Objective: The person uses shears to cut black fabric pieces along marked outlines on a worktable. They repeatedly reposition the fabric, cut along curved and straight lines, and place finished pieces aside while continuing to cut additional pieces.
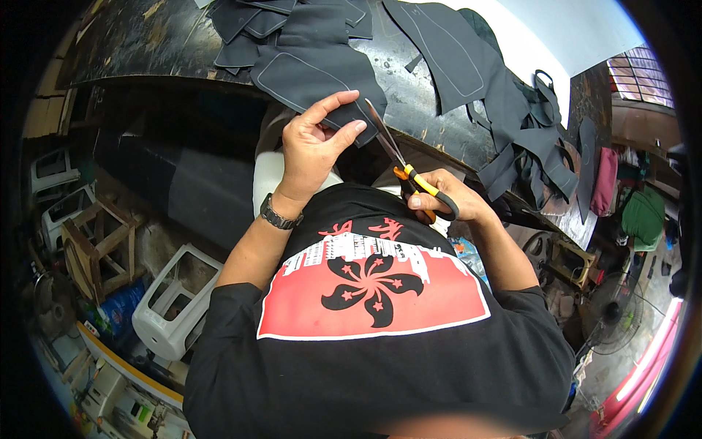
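Scissors [428, 185] sat in the right hand [447, 196] beside a dark sheet [307, 80], outlined but seemingly not yet cut out, overhanging the desk [401, 91] at its near edge, the left hand [311, 150] against it, grip unclear.

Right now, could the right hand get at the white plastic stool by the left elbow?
Probably not: the right hand holds the scissors, and the left forearm lies between it and the stool.

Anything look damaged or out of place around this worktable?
Two things: the black tabletop is scuffed, with pale worn patches, and dark strips lie tangled at its right side, untidy beside the flatter marked piece. Nothing odd shows about the scissors.
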Demonstrator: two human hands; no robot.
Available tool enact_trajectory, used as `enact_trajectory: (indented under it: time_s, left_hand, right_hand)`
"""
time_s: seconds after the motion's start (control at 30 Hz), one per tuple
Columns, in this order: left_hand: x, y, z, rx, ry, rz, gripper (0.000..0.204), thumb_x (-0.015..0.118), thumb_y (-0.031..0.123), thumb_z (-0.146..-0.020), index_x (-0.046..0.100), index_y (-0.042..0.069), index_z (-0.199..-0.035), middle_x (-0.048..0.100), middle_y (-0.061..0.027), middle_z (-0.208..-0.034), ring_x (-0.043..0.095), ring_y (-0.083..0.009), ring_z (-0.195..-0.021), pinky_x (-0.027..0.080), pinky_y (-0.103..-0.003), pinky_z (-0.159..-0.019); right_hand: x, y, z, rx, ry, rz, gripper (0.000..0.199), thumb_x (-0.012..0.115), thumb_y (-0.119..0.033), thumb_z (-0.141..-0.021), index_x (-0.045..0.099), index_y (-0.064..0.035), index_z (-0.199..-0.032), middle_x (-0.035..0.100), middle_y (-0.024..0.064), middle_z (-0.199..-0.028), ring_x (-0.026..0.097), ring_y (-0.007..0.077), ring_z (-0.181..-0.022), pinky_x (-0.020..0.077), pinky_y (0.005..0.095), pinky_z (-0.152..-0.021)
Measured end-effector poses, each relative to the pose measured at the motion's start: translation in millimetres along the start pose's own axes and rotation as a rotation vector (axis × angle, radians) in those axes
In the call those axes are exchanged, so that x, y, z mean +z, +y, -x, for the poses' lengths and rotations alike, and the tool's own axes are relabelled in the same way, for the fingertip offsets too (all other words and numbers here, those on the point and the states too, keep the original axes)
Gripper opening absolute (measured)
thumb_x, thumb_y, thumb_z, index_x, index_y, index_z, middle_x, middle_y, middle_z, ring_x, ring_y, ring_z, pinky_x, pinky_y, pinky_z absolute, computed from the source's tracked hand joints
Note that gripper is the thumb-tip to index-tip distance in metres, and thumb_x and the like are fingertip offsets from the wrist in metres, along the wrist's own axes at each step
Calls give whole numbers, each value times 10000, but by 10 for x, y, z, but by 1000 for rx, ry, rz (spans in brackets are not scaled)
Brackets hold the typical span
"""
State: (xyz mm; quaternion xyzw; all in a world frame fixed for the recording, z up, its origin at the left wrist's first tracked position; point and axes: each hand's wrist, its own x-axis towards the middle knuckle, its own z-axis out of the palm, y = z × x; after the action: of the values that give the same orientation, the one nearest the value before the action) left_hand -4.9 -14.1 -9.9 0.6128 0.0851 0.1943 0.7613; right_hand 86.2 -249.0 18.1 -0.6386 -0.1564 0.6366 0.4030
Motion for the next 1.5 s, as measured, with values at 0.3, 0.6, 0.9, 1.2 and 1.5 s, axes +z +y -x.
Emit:
enact_trajectory:
  time_s: [0.3, 0.6, 0.9, 1.2, 1.5]
  left_hand:
    - [56, 56, -31, -34, 6, 34, 621, 675, -127, -807, 461, -28, -1381, 608, -98, -1212, 607, -109, -1011, 512, -239, -904]
    - [49, 80, -10, -31, -37, 24, 658, 682, -124, -804, 436, -17, -1404, 583, -103, -1264, 597, -92, -1017, 515, -227, -890]
    - [34, 91, 9, -26, -29, -3, 669, 697, -109, -800, 431, -17, -1406, 541, -116, -1339, 597, -93, -1022, 513, -226, -894]
    - [1, 93, 0, -30, -32, -13, 657, 702, -107, -797, 446, -22, -1396, 534, -120, -1350, 578, -86, -1038, 506, -227, -897]
    - [-9, 103, -8, -17, -17, -38, 645, 708, -96, -796, 465, -12, -1387, 563, -107, -1304, 575, -76, -1007, 508, -216, -861]
  right_hand:
    - [38, 70, -5, -66, 20, -54, 433, 724, -439, -830, 605, -26, -884, 592, 27, -707, 577, 95, -631, 449, 232, -554]
    - [42, 77, -12, -99, -14, -85, 447, 717, -450, -828, 601, -26, -904, 591, 20, -730, 589, 91, -665, 463, 226, -581]
    - [177, 55, -20, -71, 149, -79, 392, 752, -406, -824, 595, -48, -788, 517, -1, -589, 488, 78, -504, 365, 239, -471]
    - [188, 37, 30, -21, 168, -76, 386, 777, -385, -809, 596, -51, -736, 510, -13, -566, 460, 71, -485, 324, 247, -452]
    - [192, 55, 27, 9, 172, -75, 368, 784, -374, -806, 628, -48, -741, 498, -31, -561, 449, 58, -486, 315, 235, -448]
